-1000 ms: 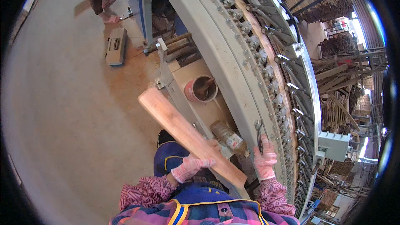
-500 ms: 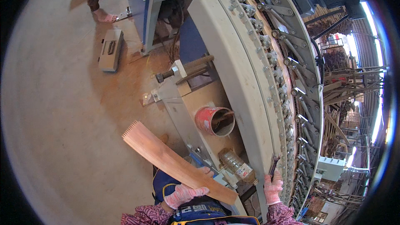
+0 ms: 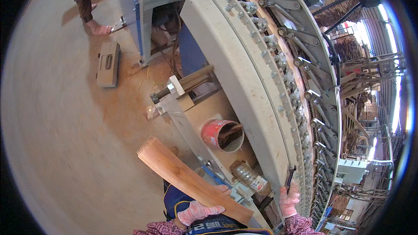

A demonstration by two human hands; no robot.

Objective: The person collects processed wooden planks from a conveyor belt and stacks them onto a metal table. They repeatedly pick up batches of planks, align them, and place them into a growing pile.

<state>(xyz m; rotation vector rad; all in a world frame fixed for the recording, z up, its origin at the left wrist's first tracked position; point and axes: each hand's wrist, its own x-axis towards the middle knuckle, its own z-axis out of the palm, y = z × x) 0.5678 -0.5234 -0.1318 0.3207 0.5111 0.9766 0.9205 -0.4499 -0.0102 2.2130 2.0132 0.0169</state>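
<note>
A long flat wooden board (image 3: 187, 176) with a finger-jointed, toothed far end slants across in front of me. My left hand (image 3: 199, 211), in a pink and white glove, is closed around its near part, with the thumb on top. At the machine's edge, my gloved right hand (image 3: 289, 200) is closed on a dark open-ended wrench (image 3: 290, 176), its jaw pointing away from me. Close to the right hand runs the machine's pale metal beam (image 3: 226, 61) with a row of bolts and rollers (image 3: 278, 56).
A red round tub (image 3: 213, 132) holding a stick and a clear plastic bottle (image 3: 249, 175) lie on the machine frame. A large threaded bolt (image 3: 163, 93) juts out left. On the floor are a tool case (image 3: 108, 65) and another person's legs (image 3: 86, 8). A grey box (image 3: 352, 170) stands at right.
My view has shifted, so the machine, tub and tool case sit differently in the picture. Both hands keep hold of the board and the wrench.
</note>
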